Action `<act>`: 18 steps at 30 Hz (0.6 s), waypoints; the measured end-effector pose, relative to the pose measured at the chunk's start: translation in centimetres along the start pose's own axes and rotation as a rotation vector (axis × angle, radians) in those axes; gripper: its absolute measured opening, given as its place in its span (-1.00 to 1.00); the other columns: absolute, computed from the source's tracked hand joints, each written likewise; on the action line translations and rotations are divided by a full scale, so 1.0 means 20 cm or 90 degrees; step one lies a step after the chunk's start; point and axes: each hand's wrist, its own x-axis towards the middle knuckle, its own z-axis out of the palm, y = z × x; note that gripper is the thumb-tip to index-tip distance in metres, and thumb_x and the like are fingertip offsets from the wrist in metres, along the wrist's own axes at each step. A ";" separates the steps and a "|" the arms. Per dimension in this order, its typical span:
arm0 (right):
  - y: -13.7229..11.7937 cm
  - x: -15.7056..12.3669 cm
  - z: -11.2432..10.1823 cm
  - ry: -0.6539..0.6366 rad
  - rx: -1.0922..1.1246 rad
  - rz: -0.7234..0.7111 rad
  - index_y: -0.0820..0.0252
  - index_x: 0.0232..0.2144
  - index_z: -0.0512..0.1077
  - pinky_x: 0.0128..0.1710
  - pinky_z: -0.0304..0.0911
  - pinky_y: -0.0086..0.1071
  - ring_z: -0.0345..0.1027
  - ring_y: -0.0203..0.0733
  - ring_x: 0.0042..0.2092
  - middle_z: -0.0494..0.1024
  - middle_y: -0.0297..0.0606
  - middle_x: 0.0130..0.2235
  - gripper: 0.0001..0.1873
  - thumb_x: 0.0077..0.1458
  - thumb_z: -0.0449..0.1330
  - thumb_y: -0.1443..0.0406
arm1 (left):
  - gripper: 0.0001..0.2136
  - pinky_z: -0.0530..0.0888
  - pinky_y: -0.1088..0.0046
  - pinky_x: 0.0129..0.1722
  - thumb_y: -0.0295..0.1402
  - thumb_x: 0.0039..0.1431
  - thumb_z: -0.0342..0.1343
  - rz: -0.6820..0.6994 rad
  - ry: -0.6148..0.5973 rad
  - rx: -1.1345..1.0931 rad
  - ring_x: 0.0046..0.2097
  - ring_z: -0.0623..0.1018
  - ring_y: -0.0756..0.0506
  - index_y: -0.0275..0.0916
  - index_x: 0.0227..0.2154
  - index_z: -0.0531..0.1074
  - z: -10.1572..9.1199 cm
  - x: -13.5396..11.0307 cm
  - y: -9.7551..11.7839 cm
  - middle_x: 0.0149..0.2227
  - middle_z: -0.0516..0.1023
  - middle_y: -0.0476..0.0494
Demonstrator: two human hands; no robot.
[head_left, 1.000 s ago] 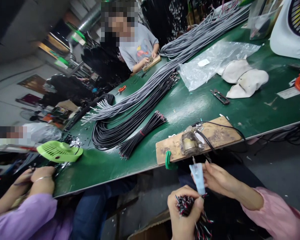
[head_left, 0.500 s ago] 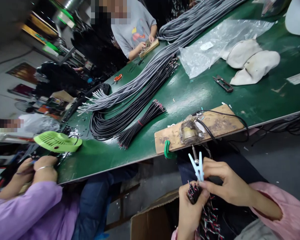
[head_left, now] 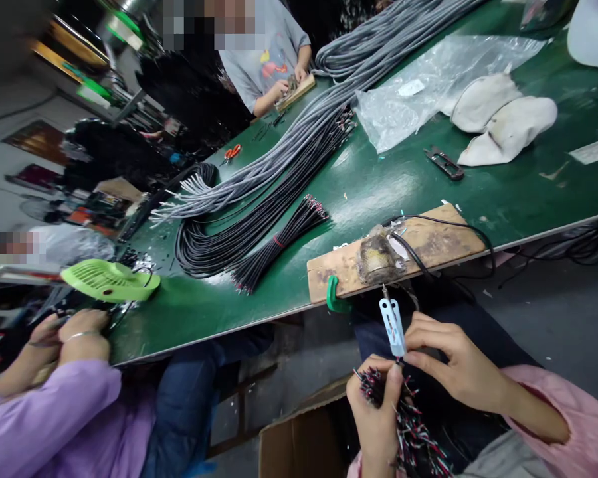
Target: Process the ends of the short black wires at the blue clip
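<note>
My left hand is closed around a bundle of thin black cables whose frayed ends show red, white and dark strands. Its thumb presses near one end, just below a light blue clothespin. The clothespin hangs at the metal shaft of a small taped-over motor, jaws toward me. Right beside those jaws is my right hand, fingers curled and thumb and index tips slightly apart. Whether its fingertips touch the clothespin is unclear. More stripped cable ends hang below my left hand.
The motor sits on a wooden board, held at the table edge by a green clamp. Cable bundles, thread snips and white gloves lie on the green table. A cardboard box stands below; co-workers sit left and across.
The clothespin has turned about its length, from a splayed side profile to its flat face. My left hand has shifted slightly left, and my right fingers sit beside the jaws.
</note>
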 end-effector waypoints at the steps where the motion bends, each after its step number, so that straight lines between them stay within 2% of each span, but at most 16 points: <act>1: 0.00 0.00 0.00 0.006 -0.007 -0.011 0.23 -0.35 0.49 -0.22 0.18 -0.33 0.30 -0.19 -0.28 0.53 -0.24 -0.36 -0.85 0.26 0.14 0.36 | -0.72 0.35 0.55 -0.62 -0.16 0.00 0.32 0.001 -0.007 -0.002 -0.57 0.40 0.00 -0.27 -0.58 0.48 0.00 0.00 0.01 -0.57 0.43 -0.01; 3: 0.00 -0.01 0.01 0.019 -0.009 -0.013 0.24 -0.36 0.47 -0.22 0.17 -0.31 0.28 -0.19 -0.28 0.50 -0.23 -0.37 -0.83 0.26 0.12 0.36 | -0.73 0.34 0.56 -0.64 -0.18 -0.01 0.32 0.003 -0.021 -0.003 -0.60 0.38 0.03 -0.28 -0.59 0.48 0.00 0.00 0.01 -0.56 0.44 -0.01; 5: 0.01 -0.02 0.02 0.010 0.040 0.034 0.24 -0.39 0.45 -0.24 0.17 -0.32 0.26 -0.19 -0.29 0.45 -0.24 -0.37 -0.80 0.27 0.10 0.31 | -0.74 0.35 0.55 -0.63 -0.19 -0.01 0.33 -0.003 -0.024 -0.004 -0.61 0.37 0.04 -0.28 -0.59 0.49 0.00 0.00 0.01 -0.57 0.45 -0.01; 9: 0.05 -0.01 0.02 -0.102 0.303 0.202 0.26 -0.37 0.41 -0.31 0.18 -0.35 0.24 -0.22 -0.34 0.37 -0.29 -0.39 -0.66 0.20 0.16 0.07 | -0.74 0.34 0.53 -0.65 -0.18 0.02 0.31 -0.043 -0.059 -0.053 -0.65 0.37 0.03 -0.27 -0.55 0.50 -0.01 0.00 -0.01 -0.61 0.45 0.00; 11: 0.06 0.02 0.02 -0.143 0.389 0.245 0.28 -0.37 0.41 -0.31 0.18 -0.36 0.24 -0.24 -0.35 0.37 -0.31 -0.41 -0.60 0.12 0.22 0.01 | -0.76 0.38 0.52 -0.60 -0.20 0.00 0.33 -0.008 -0.075 -0.065 -0.60 0.43 0.00 -0.27 -0.57 0.52 -0.02 0.00 0.00 -0.60 0.47 -0.03; 13: 0.05 0.07 0.01 -0.103 0.388 0.248 0.28 -0.40 0.42 -0.32 0.15 -0.38 0.21 -0.26 -0.37 0.36 -0.33 -0.44 -0.56 0.11 0.22 -0.02 | -0.82 0.42 0.49 -0.50 -0.26 -0.01 0.35 0.065 -0.086 -0.060 -0.53 0.49 -0.03 -0.25 -0.56 0.56 -0.03 0.02 0.03 -0.57 0.51 -0.06; 16: 0.01 0.15 -0.01 0.023 0.300 0.200 0.27 -0.48 0.41 -0.39 0.08 -0.39 0.13 -0.29 -0.43 0.33 -0.34 -0.49 -0.44 0.16 0.09 -0.12 | -0.96 0.46 0.46 -0.44 -0.40 0.01 0.32 0.164 -0.151 -0.026 -0.49 0.53 -0.06 -0.20 -0.50 0.61 -0.06 0.05 0.10 -0.53 0.56 -0.07; 18: -0.02 0.21 -0.01 0.042 0.253 0.165 0.28 -0.51 0.42 -0.41 0.06 -0.39 0.13 -0.29 -0.44 0.34 -0.33 -0.50 -0.38 0.12 0.08 -0.18 | -0.91 0.47 0.48 -0.45 -0.50 -0.01 0.31 0.225 -0.187 0.017 -0.49 0.54 -0.06 -0.16 -0.47 0.62 -0.08 0.08 0.15 -0.51 0.58 -0.05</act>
